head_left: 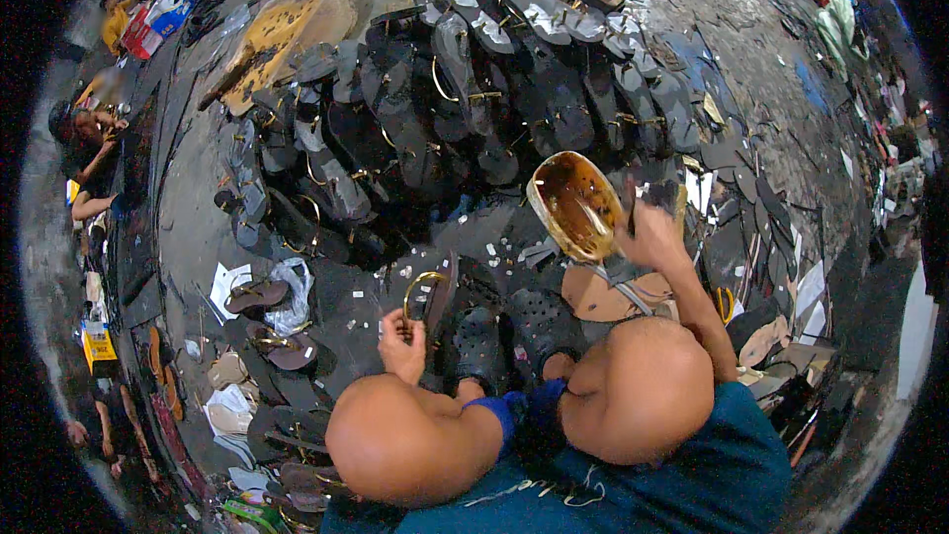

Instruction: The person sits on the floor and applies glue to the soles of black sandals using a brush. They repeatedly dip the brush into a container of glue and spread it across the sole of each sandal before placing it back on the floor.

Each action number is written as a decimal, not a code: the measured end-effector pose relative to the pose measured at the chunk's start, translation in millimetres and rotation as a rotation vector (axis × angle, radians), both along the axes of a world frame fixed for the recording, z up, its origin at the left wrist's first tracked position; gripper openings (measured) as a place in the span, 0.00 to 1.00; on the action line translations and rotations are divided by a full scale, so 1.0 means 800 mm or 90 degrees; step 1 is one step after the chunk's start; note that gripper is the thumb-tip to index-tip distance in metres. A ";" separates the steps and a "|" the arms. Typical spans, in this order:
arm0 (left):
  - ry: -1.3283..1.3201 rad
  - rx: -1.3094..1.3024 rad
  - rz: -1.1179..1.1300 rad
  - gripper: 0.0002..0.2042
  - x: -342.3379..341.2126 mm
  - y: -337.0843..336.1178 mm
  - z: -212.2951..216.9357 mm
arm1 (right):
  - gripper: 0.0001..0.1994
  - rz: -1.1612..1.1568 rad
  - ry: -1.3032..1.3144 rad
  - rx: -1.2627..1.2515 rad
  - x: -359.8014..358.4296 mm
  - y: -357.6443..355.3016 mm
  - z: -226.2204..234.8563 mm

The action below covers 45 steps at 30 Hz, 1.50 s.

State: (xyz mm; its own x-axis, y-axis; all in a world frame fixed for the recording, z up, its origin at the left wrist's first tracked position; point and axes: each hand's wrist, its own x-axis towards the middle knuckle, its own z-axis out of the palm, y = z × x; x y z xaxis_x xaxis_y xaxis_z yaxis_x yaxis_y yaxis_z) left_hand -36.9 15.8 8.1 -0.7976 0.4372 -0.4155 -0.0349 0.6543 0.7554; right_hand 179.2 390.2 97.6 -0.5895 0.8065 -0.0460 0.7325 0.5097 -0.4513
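My left hand (403, 346) is closed on a dark sandal with a gold strap (425, 289), held upright on edge just left of my feet. Over to the right, my right hand (653, 236) is at the rim of an oblong tub (537, 200) holding brown, glossy liquid. Its fingers are curled and partly blurred, and what they grip does not show clearly. Below that hand lie tan sole-shaped pieces (598, 294). Beyond the tub, many black sandals (400, 104) with metallic straps lie in overlapping rows.
My dark clogs (547, 321) stand between the hands. A stained tan board (287, 40) lies at the far left. Scraps and cut soles (766, 203) litter the right side. Left of me are sandals beside a clear plastic bag (290, 297). Another person (96, 129) sits at the far left.
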 end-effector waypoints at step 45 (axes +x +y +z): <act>-0.658 0.496 0.176 0.34 -0.055 0.134 0.102 | 0.13 -0.010 0.585 -0.844 -0.205 -0.115 0.051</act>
State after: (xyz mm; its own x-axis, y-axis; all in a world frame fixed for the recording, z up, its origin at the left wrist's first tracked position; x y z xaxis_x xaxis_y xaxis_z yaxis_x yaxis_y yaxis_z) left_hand -80.6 122.8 89.9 -0.3679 0.7123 -0.5977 -0.8791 -0.0570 0.4732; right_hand 15.0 298.4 138.3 -0.8026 0.4942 -0.3341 -0.0200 -0.5820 -0.8129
